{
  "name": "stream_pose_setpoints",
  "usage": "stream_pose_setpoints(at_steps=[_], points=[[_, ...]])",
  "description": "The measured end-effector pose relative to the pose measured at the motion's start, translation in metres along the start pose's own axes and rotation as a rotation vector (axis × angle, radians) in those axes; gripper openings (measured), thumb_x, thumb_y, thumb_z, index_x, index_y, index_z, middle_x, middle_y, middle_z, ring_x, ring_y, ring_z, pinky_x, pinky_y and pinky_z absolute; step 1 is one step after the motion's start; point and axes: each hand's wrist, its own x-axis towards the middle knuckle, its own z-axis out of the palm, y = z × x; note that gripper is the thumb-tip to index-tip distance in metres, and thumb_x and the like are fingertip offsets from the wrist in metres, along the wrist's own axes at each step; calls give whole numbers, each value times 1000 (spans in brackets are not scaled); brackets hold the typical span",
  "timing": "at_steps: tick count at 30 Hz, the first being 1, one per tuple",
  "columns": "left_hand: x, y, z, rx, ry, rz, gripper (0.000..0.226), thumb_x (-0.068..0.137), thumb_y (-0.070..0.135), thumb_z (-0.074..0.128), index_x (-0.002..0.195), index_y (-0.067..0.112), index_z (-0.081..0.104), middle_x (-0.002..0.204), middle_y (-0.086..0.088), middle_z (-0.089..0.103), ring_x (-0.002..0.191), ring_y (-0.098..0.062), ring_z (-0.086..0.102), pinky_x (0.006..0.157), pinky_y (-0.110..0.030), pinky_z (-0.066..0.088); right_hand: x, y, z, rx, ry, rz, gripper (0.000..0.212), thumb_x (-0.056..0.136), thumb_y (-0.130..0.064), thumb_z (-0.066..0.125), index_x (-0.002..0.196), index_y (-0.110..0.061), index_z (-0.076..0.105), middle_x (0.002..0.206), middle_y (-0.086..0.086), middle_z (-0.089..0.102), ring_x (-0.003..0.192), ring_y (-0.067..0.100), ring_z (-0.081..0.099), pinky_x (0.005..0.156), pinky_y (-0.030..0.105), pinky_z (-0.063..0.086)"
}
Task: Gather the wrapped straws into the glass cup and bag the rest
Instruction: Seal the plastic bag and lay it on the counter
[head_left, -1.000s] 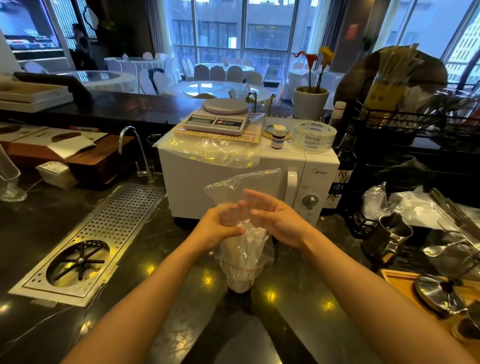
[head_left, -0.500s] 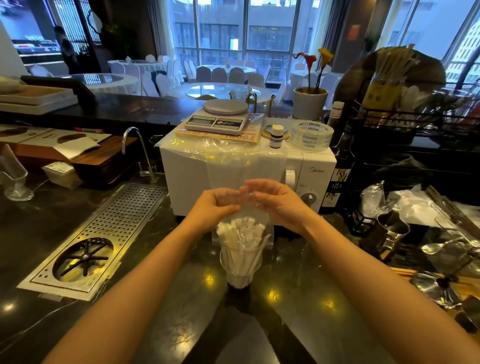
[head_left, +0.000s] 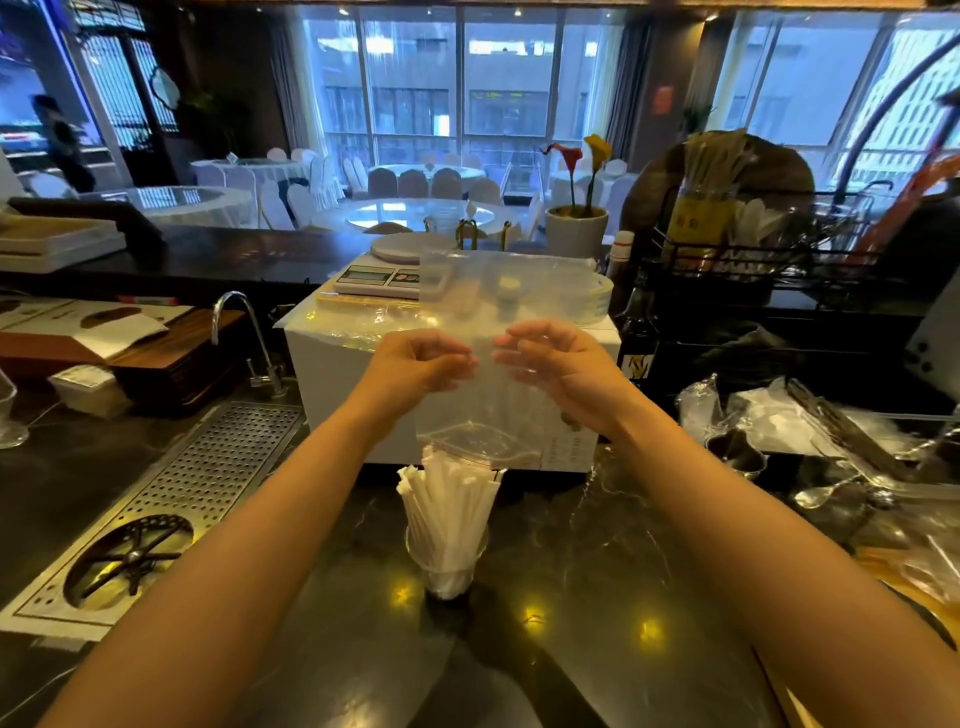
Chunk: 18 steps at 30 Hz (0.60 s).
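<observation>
Straws (head_left: 447, 512) in white wrappers are seen standing upright in the glass cup (head_left: 448, 564) on the dark surface (head_left: 571, 597), their long axis near vertical and fanned slightly leftward. A clear plastic bag (head_left: 485, 410) is held directly above them, its zip-edged mouth hanging downward just over the straw tips; contact cannot be confirmed. The left hand (head_left: 415, 369) and right hand (head_left: 563, 366) are each pinched shut on the bag's film at mid-height, close together. Both hands are placed about equally near the cup, which lies straight below them. The bag appears empty. Any lowering would be governed by this vertical alignment.
</observation>
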Motion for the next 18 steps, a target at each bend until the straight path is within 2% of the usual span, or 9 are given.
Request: stream_pose_setpoints(at_steps=[4, 6, 8, 11, 12, 14, 16, 17, 18], points=[[6, 8, 22, -79, -24, 2, 19, 82, 0, 58, 75, 17, 63, 55, 14, 72, 58, 0, 68, 59, -16, 55, -9, -11, -20, 38, 106, 2, 16, 86, -2, 52, 78, -15, 58, 65, -8, 74, 68, 5, 69, 69, 22, 54], [8, 8, 36, -116, -24, -17, 19, 84, 0, 55, 76, 16, 62, 56, 11, 72, 57, 1, 68, 57, -16, 55, -16, -13, -33, 28, 177, 16, 13, 87, -5, 53, 78, -14, 57, 61, -8, 73, 64, 5, 69, 62, 21, 55], [8, 5, 53, -126, -23, -41, 17, 87, 2, 52, 80, 13, 61, 68, 5, 71, 55, 0, 68, 55, -16, 56, -25, -10, -46, 1, 248, 38, 14, 89, -6, 51, 79, -13, 58, 59, -8, 71, 60, 3, 68, 56, 20, 56], [4, -6, 81, -136, -20, -82, 13, 89, 2, 49, 94, 6, 60, 76, -4, 65, 52, 0, 66, 52, -14, 55, -38, 3, -66, -51, 349, 94, 14, 90, -10, 50, 79, -13, 59, 63, -4, 70, 61, 8, 67, 58, 25, 56], [3, -12, 90, -143, -13, -108, 14, 89, 2, 48, 98, 3, 59, 75, -6, 64, 52, -2, 66, 51, -14, 55, -44, 9, -72, -71, 383, 113, 15, 90, -12, 51, 78, -13, 60, 67, 0, 66, 63, 12, 64, 60, 28, 55], [2, -28, 108, -114, 10, -161, 18, 89, 4, 49, 102, -3, 60, 82, -13, 65, 69, -15, 69, 59, -22, 58, -55, 22, -83, -143, 454, 166, 16, 90, -15, 52, 75, -13, 58, 69, 2, 56, 60, 10, 56, 57, 25, 51], [-1, -46, 124, -74, 29, -216, 15, 89, 7, 51, 98, 0, 62, 93, -18, 65, 85, -26, 65, 66, -32, 58, -67, 36, -93, -230, 539, 213, 20, 90, -15, 53, 70, -13, 55, 64, 0, 51, 51, 5, 52, 46, 19, 49], [-3, -55, 132, -88, 25, -248, 11, 89, 8, 51, 91, 4, 61, 91, -17, 64, 81, -24, 65, 61, -29, 58, -73, 44, -98, -272, 579, 230, 22, 90, -15, 53, 68, -13, 54, 62, 0, 50, 51, 7, 51, 44, 19, 50], [-6, -63, 140, -104, 15, -275, 11, 89, 8, 50, 84, 8, 59, 84, -15, 63, 70, -18, 66, 53, -24, 56, -78, 54, -103, -321, 615, 246, 24, 90, -15, 53, 66, -12, 52, 60, 2, 49, 50, 9, 50, 43, 20, 50]])
